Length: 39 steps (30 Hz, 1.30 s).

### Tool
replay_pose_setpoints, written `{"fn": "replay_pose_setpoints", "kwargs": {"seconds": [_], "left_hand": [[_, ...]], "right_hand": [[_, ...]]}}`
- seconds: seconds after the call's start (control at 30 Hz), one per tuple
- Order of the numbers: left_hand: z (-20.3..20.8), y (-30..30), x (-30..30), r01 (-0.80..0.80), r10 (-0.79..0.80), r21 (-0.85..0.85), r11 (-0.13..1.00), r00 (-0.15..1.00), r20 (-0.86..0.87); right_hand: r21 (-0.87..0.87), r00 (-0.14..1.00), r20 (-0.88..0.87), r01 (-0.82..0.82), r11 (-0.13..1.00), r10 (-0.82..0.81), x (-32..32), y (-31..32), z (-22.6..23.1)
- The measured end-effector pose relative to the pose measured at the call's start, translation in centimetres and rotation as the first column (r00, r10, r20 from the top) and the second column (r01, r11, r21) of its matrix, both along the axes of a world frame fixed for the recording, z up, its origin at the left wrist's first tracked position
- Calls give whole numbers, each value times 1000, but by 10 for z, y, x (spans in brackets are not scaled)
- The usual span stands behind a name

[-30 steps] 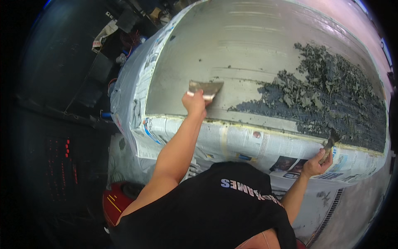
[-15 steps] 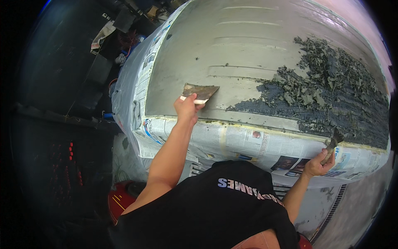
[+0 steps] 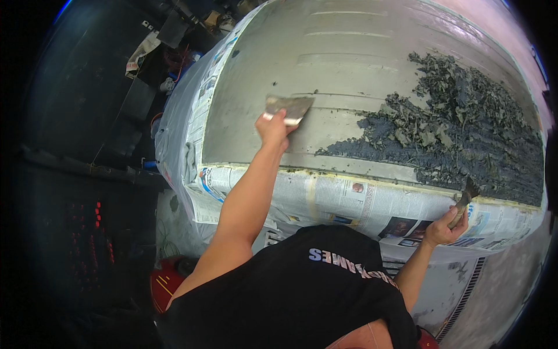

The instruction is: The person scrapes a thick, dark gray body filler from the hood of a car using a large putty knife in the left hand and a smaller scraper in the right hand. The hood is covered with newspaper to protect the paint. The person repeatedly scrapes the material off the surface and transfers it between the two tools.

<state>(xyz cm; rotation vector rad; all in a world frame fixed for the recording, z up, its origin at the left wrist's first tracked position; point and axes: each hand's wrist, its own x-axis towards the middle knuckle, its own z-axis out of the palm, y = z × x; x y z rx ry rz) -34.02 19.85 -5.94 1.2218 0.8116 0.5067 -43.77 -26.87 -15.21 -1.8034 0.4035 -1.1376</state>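
My left hand (image 3: 272, 129) grips a wide flat scraper (image 3: 290, 107) by its pale edge. The scraper's stained metal blade, slightly blurred, lies over the bare grey panel (image 3: 250, 75), which looks like a vehicle roof with raised ribs. In my right hand (image 3: 443, 231), fingers closed around the handle, is what looks like a paintbrush (image 3: 467, 200) with a dark flared end. It is held over the panel's near edge. Wrinkled, peeling dark paint (image 3: 459, 110) covers the right part of the panel, beyond the brush.
Taped newspaper (image 3: 331, 192) borders the panel's near and left edges. Clear plastic sheeting (image 3: 174, 128) drapes over the left side. A grey cloth (image 3: 190, 160) hangs at the near left corner. Dark cabinets stand at left, a red object (image 3: 167, 285) low beside me, and a floor grate (image 3: 462, 299) at right.
My left hand has moved the scraper away from me and slightly right across the bare panel. My right hand with the paintbrush has hardly moved.
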Motion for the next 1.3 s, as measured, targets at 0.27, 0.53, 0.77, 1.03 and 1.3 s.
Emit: {"fn": "replay_pose_setpoints", "kwargs": {"seconds": [0.27,0.53,0.77,1.03,1.3], "left_hand": [[72,62,30,508,-458,183,842,851,-257],[61,123,51,704,-600,98,703,662,-449],[47,101,92,661,-446,194,725,666,-598],[9,98,125,772,-623,600,210,579,-526],[99,12,165,788,-790,615,29,396,-469]], "right_hand": [[3,999,23,-33,999,33,2,-2,-5],[-27,999,32,-33,999,34,3,3,-3],[-12,997,22,-71,997,71,2,0,-7],[-11,997,3,-73,997,73,2,4,-6],[-64,998,-29,-57,996,55,1,-3,-10]]}}
